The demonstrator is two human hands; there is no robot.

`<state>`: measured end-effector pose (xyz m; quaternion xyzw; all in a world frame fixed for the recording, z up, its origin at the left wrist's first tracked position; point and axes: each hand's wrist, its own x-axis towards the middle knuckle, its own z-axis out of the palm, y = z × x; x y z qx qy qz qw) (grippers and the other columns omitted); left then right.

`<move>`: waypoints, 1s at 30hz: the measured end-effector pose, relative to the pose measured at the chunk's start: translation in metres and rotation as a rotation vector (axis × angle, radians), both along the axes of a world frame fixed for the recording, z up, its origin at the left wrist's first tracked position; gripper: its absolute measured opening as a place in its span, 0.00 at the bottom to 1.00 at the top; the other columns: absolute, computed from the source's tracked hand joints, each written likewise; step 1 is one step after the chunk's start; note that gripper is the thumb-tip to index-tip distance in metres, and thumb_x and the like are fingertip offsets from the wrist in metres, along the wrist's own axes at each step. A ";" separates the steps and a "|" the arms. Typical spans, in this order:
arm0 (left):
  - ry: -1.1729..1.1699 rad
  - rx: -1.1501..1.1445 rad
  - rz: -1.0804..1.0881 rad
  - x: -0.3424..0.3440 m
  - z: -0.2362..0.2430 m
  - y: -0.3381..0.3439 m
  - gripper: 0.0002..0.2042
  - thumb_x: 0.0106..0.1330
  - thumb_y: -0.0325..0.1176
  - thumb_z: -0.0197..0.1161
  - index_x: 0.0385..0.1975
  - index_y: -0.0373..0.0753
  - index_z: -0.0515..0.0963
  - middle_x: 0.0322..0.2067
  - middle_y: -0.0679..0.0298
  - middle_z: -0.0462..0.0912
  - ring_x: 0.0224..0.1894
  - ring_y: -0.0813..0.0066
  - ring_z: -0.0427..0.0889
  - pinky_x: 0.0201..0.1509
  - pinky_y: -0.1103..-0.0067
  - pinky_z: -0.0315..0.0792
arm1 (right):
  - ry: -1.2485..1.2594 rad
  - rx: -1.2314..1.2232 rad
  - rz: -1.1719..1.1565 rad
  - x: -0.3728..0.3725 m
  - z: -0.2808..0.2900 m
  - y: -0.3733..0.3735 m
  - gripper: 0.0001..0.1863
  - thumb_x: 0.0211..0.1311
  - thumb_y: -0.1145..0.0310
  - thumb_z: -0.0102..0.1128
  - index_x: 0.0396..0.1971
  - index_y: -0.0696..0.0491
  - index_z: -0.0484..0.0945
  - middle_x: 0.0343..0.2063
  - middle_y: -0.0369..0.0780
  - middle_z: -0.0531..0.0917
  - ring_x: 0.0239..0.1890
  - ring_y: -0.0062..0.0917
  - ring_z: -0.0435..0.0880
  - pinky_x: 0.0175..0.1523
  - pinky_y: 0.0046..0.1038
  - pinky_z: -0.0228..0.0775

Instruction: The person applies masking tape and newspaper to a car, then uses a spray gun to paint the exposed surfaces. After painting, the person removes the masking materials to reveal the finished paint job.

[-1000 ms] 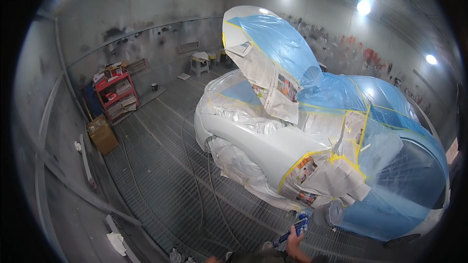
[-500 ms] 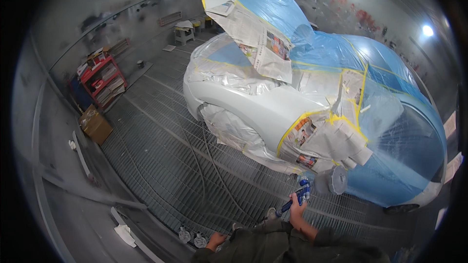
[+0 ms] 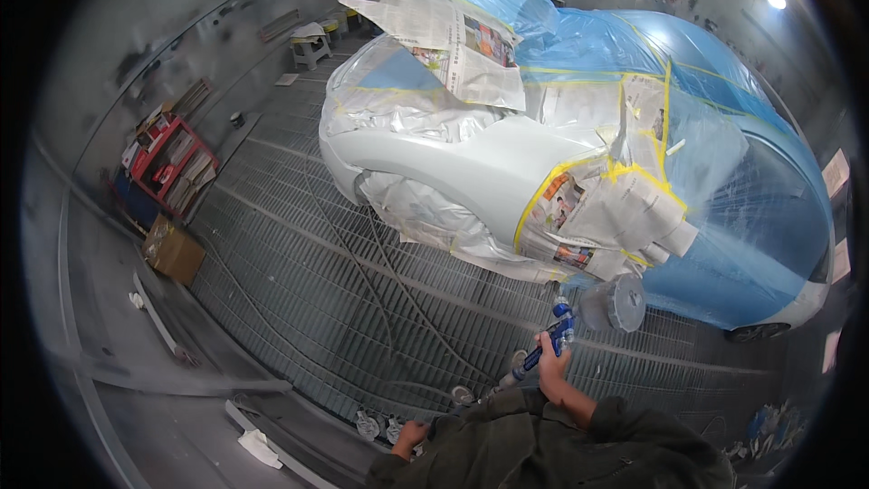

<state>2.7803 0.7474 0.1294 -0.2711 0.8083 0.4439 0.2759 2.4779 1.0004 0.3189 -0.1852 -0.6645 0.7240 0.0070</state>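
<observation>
My right hand (image 3: 552, 360) is closed round the grip of a blue spray gun (image 3: 563, 315). A translucent grey paint cup (image 3: 620, 304) sits on the gun, tilted to the right. The gun is in front of the car's lower side, below the white fender (image 3: 462, 158). Yellow tape and newspaper (image 3: 625, 208) border the fender's right edge, and silvery film (image 3: 421, 213) covers the wheel opening. Low at my left side, my left hand (image 3: 413, 435) has curled fingers; what they hold, if anything, is hidden.
Blue film (image 3: 742, 254) covers most of the car. Hoses (image 3: 367, 285) run across the grated floor (image 3: 299, 244). A red shelf cart (image 3: 174, 163) and a cardboard box (image 3: 174, 252) stand at left, a stool (image 3: 310, 47) farther back. Small clear cups (image 3: 367, 424) lie near my left hand.
My view has shifted, so the car and cart sit higher and mostly farther left. The spray gun, still in my right hand, appears slightly higher. My left hand shows slightly farther right.
</observation>
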 end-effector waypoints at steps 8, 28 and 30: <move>-0.205 0.085 0.027 -0.018 0.022 -0.028 0.20 0.62 0.49 0.61 0.38 0.36 0.85 0.33 0.54 0.88 0.41 0.59 0.86 0.46 0.65 0.77 | -0.025 0.024 0.018 -0.009 0.012 -0.014 0.11 0.68 0.65 0.61 0.31 0.58 0.82 0.28 0.35 0.83 0.31 0.17 0.78 0.40 0.24 0.69; -0.239 -0.014 -0.116 -0.248 0.097 -0.123 0.25 0.58 0.42 0.68 0.57 0.44 0.78 0.55 0.56 0.80 0.57 0.56 0.79 0.60 0.65 0.73 | -0.266 -0.201 0.079 -0.169 0.008 -0.159 0.12 0.69 0.63 0.62 0.31 0.58 0.81 0.26 0.37 0.85 0.30 0.19 0.83 0.41 0.23 0.74; -0.119 0.012 -0.195 -0.278 0.110 -0.120 0.25 0.60 0.42 0.67 0.58 0.44 0.77 0.57 0.55 0.79 0.58 0.56 0.78 0.61 0.65 0.73 | -0.236 -0.268 0.033 -0.179 0.019 -0.160 0.11 0.69 0.66 0.61 0.30 0.58 0.80 0.25 0.37 0.84 0.30 0.20 0.83 0.41 0.24 0.74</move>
